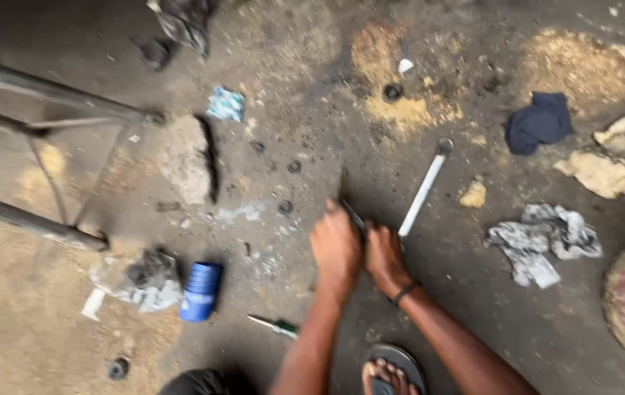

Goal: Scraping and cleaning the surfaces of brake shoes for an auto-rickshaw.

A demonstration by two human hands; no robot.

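- Metal frame (pixel 42 146): far left of the hands.
- Blue cup (pixel 200 291): lying left of the hands; screwdriver (pixel 274 326) beside it.
- Left hand (pixel 336 247): curled shut on a thin dark tool (pixel 353 213).
- Right hand (pixel 384 256): touching the left hand, grip unclear.
- Wrench (pixel 424 189): just right of the hands.
- Grey rag (pixel 543 238): further right.

You are looking at soft, even daylight with no glare and only faint shadows under your hands and the metal frame (pixel 42 99) at left. Motion blur smears the whole view; the floor (pixel 473 307) is dim, and edges lose detail.
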